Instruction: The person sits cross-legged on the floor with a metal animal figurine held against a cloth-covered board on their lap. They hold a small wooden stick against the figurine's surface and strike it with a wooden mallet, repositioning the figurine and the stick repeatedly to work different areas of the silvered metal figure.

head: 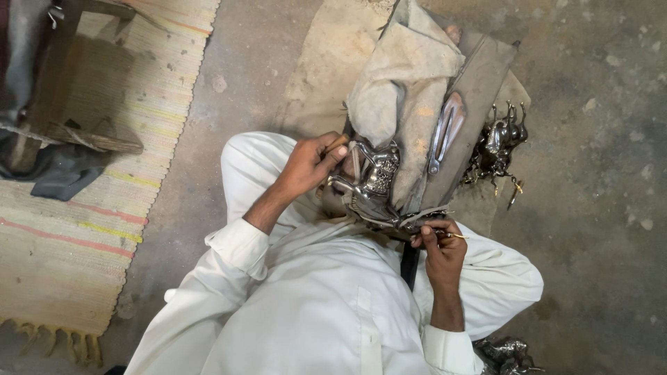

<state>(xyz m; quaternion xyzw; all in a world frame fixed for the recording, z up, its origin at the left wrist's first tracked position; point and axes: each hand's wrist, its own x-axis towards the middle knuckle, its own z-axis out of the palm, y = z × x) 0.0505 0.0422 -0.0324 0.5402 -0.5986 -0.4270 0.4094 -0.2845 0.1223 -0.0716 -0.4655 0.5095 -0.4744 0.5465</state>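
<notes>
left hand (303, 167): closed on a wooden handle (338, 143), by the horse's near edge
right hand (439, 244): pinching a thin pin (455, 236) under the horse
horse (372, 184): shiny metal figure on the lap, against a cloth pad (403, 76)
open room: bare floor (590, 208) right, rug (76, 229) left
more figures (497, 142): beside the pad's right edge

You have two bare hands at work: your left hand (306, 167) gripping one brown wooden-handled tool (336, 144), and your right hand (439, 243) pinching one thin brass-coloured pin (455, 236). Between them sits one shiny silver metal horse figurine (368, 184), with one curved polished metal piece (445, 130) lying on the one grey slanted board (479, 90) draped with one dirty beige cloth (403, 76). You also have two heaps of similar silver figurines, too tangled to count singly: one heap (497, 146) beside the board and one heap (507, 354) by your right elbow, plus one striped woven rug (90, 229).
</notes>
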